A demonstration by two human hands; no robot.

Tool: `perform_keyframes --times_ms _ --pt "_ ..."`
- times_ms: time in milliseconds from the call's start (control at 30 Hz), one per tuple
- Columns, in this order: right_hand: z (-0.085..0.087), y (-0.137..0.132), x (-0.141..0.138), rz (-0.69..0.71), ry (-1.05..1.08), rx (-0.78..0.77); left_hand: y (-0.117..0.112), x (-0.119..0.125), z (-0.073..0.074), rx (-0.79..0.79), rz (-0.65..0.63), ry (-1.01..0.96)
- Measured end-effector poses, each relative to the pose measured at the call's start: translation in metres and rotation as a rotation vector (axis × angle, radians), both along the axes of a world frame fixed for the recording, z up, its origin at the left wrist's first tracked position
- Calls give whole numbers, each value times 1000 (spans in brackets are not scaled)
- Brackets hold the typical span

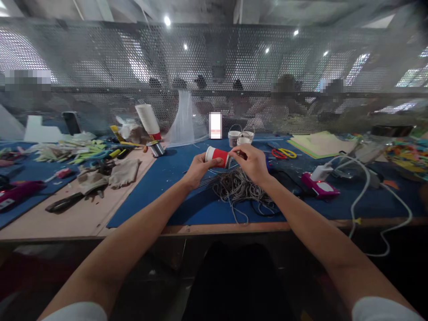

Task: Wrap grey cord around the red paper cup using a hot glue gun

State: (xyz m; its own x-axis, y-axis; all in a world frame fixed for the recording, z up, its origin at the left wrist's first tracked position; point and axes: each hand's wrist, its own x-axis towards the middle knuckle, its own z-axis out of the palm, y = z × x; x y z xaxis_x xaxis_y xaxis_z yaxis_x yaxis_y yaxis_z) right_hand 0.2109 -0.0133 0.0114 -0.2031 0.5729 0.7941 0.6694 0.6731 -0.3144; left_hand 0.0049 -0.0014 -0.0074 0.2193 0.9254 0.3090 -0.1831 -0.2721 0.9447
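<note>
My left hand (198,170) is wrapped round a red and white paper cup (219,157), tipped on its side above the blue mat (150,196). At the cup's right end, my right hand (250,162) is closed in a pinch. What its fingertips hold, if anything, is too small to make out. Under both hands lies a tangled heap of grey cord (234,189). Just behind my right hand stand several white paper cups (234,138) with thin looped handles.
To the right are red and yellow scissors (283,153), a purple power strip (319,185) with white cables, and coloured sheets (323,145). On the left are a stack of paper cups (147,119), a wire spool (156,149) and gloves (124,173). A perforated screen (214,58) rises behind.
</note>
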Motion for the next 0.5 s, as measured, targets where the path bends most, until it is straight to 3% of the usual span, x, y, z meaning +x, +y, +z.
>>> perform_keyframes --times_ms 500 --pt "1 0 1 7 32 -16 -4 0 4 -51 -42 -13"
